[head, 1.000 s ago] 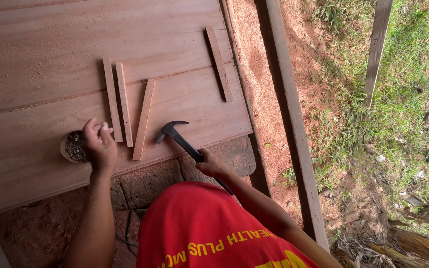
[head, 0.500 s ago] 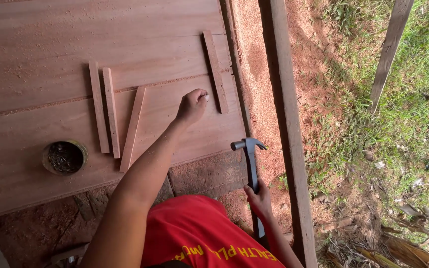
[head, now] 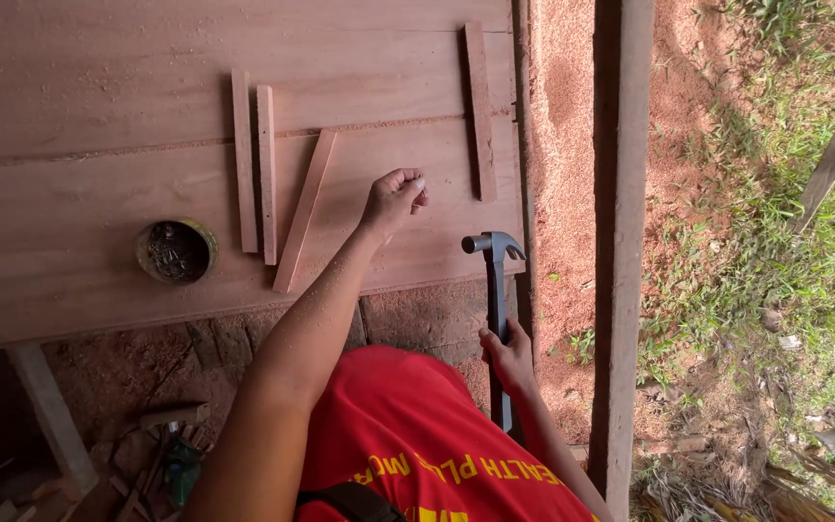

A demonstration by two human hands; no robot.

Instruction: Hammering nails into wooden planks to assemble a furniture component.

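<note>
Looking down through the head view, we log the following.

Left hand (head: 393,201): our arm reaches forward over the wooden tabletop (head: 99,116); fingers curled in, thumb and forefinger pinching a small pale item at the tips, too small for us to identify. The hand hovers above the board surface; we cannot tell whether it touches.

Right hand (head: 508,356): closed around the dark handle of a claw hammer (head: 495,290), gripping about midway along the shaft. Hammer head sits ahead of this hand, at the near edge of the tabletop, just right of our left hand; whether it rests on the wood is unclear.

Separate wood strip (head: 480,111): lying flat, ahead of and slightly right of the left hand, near the tabletop's right edge.

Slanted wood strip (head: 305,211): just left of the left hand, tilted.

Pair of wood strips (head: 254,164): further left, side by side, nearly parallel.

Round tin of nails (head: 176,251): well left of the left hand, open, dark nails inside.

Timber rail (head: 620,242): right of the hammer, running away from us, over sawdust-covered ground.

Red shirt (head: 417,435): ours, below both hands.
</note>
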